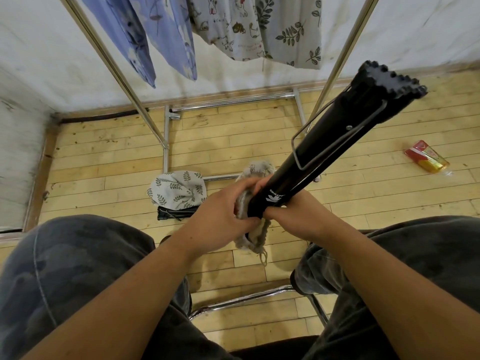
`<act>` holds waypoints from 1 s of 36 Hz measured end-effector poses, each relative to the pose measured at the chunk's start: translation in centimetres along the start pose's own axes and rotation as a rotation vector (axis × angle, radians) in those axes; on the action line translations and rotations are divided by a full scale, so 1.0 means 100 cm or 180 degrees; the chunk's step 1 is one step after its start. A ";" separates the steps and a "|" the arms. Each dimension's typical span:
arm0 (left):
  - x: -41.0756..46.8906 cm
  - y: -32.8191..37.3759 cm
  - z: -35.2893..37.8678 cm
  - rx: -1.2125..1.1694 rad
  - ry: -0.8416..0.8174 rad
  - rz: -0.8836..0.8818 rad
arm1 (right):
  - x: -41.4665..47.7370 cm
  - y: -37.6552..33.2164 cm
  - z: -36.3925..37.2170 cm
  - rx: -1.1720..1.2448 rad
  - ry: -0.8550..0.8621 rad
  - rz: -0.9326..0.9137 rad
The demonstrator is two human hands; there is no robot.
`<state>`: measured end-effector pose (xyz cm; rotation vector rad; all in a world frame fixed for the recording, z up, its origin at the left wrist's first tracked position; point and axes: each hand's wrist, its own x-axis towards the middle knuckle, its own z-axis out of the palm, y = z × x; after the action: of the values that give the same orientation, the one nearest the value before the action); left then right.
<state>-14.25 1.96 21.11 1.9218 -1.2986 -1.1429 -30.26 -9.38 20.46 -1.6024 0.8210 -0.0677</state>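
Left hand (220, 213), right hand (294, 219), tube (320, 150) up-rightward

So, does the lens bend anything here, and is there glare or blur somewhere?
Head view: the wide lens splays the rack poles and stretches the black stand; head view: soft even light, small glare on the chrome bar; head view: left hand, right hand and cloth bag look sharp.

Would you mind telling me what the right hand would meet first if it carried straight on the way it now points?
Most likely the left hand: the right hand, gripping the black bundle, points leftward at it and the grey pouch it holds. Depth is hard to judge.
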 end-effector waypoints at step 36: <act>0.002 -0.003 0.000 0.0309 0.0340 0.0264 | -0.005 -0.014 0.025 -0.0170 0.0223 0.0198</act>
<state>-14.10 1.92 20.79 1.9504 -1.3841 -0.9394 -28.75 -7.01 21.28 -1.6310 0.9331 -0.0581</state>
